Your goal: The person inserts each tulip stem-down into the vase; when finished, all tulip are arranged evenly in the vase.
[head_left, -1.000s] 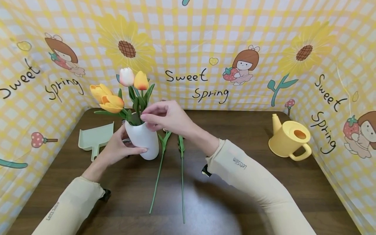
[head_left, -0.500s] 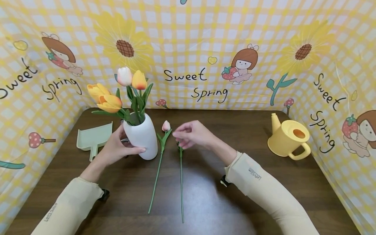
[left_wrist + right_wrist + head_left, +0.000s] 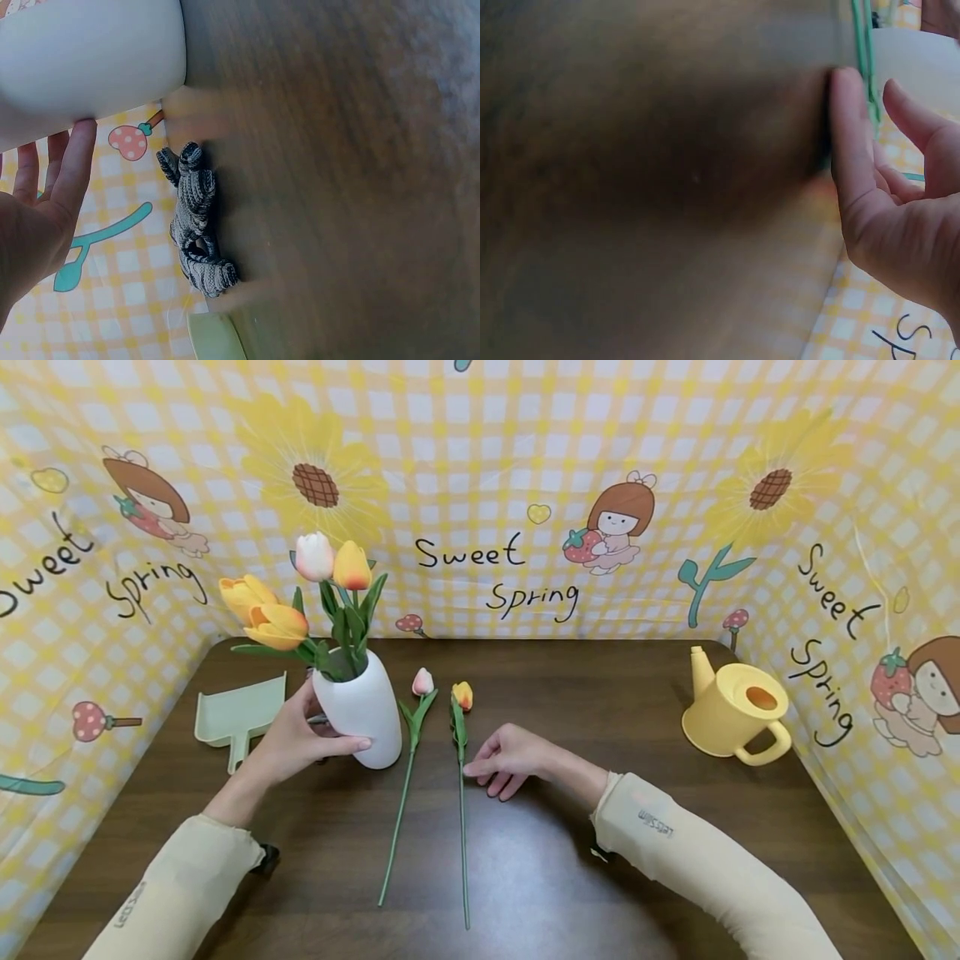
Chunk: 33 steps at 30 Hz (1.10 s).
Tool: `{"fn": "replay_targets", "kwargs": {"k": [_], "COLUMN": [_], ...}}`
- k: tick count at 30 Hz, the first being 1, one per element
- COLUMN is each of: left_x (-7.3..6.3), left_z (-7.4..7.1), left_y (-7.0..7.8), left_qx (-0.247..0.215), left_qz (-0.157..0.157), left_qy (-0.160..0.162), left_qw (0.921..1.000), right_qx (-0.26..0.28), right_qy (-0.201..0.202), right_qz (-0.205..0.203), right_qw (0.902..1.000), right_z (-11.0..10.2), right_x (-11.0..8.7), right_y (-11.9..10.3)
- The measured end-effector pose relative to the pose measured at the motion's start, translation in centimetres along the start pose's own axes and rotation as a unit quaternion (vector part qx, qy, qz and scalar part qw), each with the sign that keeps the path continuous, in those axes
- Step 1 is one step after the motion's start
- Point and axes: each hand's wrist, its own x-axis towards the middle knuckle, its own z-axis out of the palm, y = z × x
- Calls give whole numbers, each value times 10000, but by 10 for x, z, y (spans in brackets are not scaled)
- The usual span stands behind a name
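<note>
The left hand is gripping the vase on the table, thumb spreading across its near side, fingers reaching behind. The vase is holding four tulips: a white one, a yellow one and two orange ones leaning left. Right of it, a pink tulip and a red-yellow tulip are lying flat. The right hand is hovering at the latter's stem, thumb and forefinger parting, gripping nothing. The can is standing far right, its contents not showing clearly.
</note>
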Motion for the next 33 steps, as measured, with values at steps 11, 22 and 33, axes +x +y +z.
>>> {"fn": "replay_targets", "kwargs": {"k": [11,22,33], "left_x": [1,-2,0], "left_z": [3,-1,0], "left_y": [3,3,1], "left_qx": [-81,-90,-72], "left_qz": [29,-82,-154], "left_qy": [13,-15,17], "left_qw": [10000,9999,9999], "right_qx": [78,302,368], "right_qy": [-30,-239,-202], "right_qz": [327,182,210], "right_qw": [9994,9991,9989], "right_z": [-4,19,21], "right_x": [14,21,22], "right_y": [7,5,5]}}
